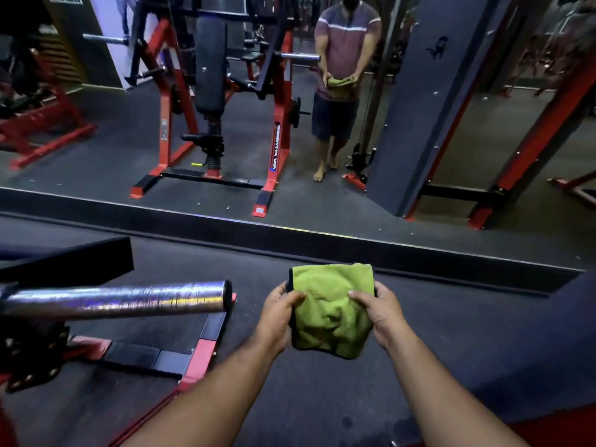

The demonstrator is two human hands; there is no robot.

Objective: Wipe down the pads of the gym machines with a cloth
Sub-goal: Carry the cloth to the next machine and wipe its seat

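Surroundings: chrome bar (119, 300) juts in at left; wall mirror (322, 124) ahead
Cloth (332, 309): folded, long axis running away from the person
Grip: left hand (279, 321) and right hand (383, 314) pinching its sides

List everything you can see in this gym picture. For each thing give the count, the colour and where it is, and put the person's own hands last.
cloth: one, green with a dark edge, folded, held up over the floor at centre.
steel bar: one, silver, pointing in from the left edge.
machine frame: one, red and black, on the floor at lower left.
floor: one, dark grey, underfoot.
mirror: one, along the far wall; it reflects a red machine with a black back pad, a dark column, and the person holding the cloth.
left hand: one, gripping the cloth's left edge.
right hand: one, gripping the cloth's right edge.
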